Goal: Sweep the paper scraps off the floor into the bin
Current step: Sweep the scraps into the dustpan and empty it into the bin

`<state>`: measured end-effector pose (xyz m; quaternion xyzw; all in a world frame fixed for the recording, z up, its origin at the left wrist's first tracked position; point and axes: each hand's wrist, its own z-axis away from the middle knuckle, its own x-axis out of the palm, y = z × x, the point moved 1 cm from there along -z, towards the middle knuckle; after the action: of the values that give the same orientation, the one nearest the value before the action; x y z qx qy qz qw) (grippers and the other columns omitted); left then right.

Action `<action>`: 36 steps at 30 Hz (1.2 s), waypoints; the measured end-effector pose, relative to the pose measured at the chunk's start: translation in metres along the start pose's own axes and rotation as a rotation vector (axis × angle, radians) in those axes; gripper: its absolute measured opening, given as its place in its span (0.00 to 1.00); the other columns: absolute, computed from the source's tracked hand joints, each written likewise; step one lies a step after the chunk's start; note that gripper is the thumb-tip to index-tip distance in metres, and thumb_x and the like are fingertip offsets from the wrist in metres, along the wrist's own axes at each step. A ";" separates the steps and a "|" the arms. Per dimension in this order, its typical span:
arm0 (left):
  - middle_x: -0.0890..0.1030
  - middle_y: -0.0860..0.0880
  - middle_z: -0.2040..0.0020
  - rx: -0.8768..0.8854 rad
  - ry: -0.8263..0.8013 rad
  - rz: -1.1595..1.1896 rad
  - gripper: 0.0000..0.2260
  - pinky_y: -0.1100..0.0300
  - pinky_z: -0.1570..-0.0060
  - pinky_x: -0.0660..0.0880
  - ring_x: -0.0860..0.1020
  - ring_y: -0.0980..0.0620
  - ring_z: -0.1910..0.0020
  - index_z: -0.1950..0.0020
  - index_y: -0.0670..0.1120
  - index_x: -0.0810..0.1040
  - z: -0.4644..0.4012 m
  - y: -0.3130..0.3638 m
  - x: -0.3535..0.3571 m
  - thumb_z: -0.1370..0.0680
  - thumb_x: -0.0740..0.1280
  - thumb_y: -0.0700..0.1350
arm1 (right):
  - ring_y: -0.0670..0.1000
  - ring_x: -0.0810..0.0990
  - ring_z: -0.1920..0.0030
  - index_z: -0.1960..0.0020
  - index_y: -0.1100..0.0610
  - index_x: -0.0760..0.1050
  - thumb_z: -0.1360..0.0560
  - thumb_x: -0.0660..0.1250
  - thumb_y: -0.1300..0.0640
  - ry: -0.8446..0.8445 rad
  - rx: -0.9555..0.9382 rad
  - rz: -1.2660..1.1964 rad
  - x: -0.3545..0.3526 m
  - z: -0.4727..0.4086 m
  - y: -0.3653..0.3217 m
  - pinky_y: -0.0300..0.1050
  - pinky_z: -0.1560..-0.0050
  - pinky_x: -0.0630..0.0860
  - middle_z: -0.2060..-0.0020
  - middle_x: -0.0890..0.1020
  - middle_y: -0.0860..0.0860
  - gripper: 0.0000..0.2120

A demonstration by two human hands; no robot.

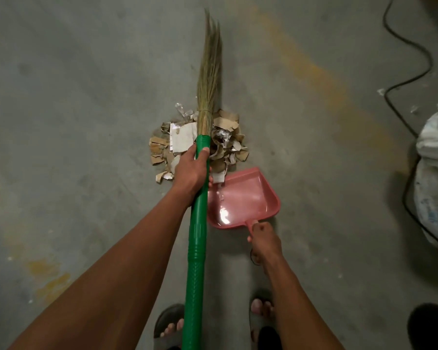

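Note:
A pile of brown and white paper scraps [225, 137] lies on the grey concrete floor in the middle of the view. My left hand [191, 168] grips the green handle of a grass broom [197, 236], whose straw head [209, 79] reaches out beyond the pile. My right hand [264, 236] grips the short handle of a pink dustpan [243, 200], which sits on the floor with its open edge against the near right side of the pile. The pan holds almost nothing.
A white sack [435, 173] stands at the right edge. A black cable [415, 72] snakes across the floor at the upper right. My sandalled feet [170, 322] are at the bottom. A few stray scraps [381, 91] lie near the cable.

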<state>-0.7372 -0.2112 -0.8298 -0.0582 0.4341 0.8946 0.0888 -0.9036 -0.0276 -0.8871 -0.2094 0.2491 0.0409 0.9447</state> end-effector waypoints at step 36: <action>0.83 0.41 0.49 0.008 -0.049 -0.386 0.24 0.53 0.66 0.82 0.83 0.45 0.63 0.17 0.49 0.66 0.016 -0.068 0.043 0.13 0.60 0.55 | 0.51 0.79 0.58 0.43 0.50 0.77 0.14 0.53 0.44 -0.059 -0.143 -0.008 0.018 -0.079 -0.030 0.47 0.55 0.71 0.56 0.84 0.53 0.17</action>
<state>-0.7656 -0.1530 -0.8801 -0.1182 0.4161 0.8604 0.2695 -0.9177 -0.0885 -0.9466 -0.2759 0.2166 0.0611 0.9345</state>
